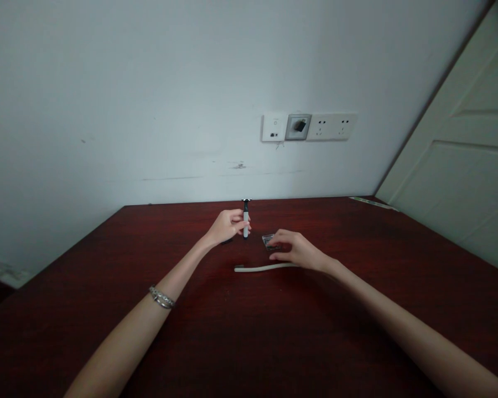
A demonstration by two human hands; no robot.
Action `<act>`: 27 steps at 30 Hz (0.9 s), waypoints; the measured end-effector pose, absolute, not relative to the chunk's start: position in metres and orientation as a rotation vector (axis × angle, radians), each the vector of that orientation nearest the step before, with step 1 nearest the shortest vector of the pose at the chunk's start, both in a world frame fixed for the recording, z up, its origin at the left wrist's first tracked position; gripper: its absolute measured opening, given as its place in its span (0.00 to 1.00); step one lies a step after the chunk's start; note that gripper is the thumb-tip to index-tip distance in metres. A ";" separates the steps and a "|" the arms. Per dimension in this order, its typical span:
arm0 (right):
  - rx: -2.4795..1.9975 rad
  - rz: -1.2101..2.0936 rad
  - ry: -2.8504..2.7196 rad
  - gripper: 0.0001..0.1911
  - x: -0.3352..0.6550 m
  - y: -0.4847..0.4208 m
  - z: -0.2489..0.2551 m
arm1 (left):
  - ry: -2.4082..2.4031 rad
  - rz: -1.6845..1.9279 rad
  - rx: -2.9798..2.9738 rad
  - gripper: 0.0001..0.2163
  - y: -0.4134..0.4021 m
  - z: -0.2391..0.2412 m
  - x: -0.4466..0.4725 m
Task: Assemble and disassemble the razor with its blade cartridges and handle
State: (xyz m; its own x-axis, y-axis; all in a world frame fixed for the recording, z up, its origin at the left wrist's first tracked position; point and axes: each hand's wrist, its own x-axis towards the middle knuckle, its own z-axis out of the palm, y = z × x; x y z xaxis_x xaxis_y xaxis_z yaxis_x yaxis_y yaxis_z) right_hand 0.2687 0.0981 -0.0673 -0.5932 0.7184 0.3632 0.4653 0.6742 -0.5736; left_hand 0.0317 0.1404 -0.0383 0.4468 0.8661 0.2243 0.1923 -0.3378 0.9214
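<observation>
My left hand is closed round the white handle of a razor, holding it upright with its dark neck and head at the top. To the right, my right hand is curved with thumb and fingers apart. Its fingertips are at a small clear plastic case, partly hidden behind them; whether they touch it I cannot tell. Below lies a white toothbrush, dark bristles at its left end, its right end running under my right hand. Under my left hand is a small dark shape, too unclear to name.
The dark red wooden table reaches back to a pale wall. Wall sockets with a black plug sit above the back edge. A white panelled door rises at the right, near a thin strip on the table.
</observation>
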 end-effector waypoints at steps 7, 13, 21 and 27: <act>-1.071 0.544 -2.328 0.32 0.288 0.135 -0.071 | 0.889 0.940 1.790 0.08 0.141 -0.033 0.032; -1.161 0.628 -2.357 0.40 0.286 0.140 -0.084 | 0.871 0.925 1.772 0.07 0.145 -0.036 0.041; -1.112 0.653 -2.342 0.38 0.285 0.145 -0.093 | 0.875 0.895 1.754 0.06 0.144 -0.037 0.049; -1.132 0.620 -2.317 0.36 0.284 0.145 -0.094 | 0.890 0.873 1.767 0.06 0.143 -0.037 0.049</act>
State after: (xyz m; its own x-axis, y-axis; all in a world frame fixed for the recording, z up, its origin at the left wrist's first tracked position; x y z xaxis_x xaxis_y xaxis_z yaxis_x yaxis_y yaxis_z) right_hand 0.2838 0.1452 -0.0937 -0.5397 0.8120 0.2225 0.5921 0.5539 -0.5853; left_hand 0.0495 0.1426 -0.0372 0.4823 0.8589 0.1724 0.1884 -0.2938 0.9371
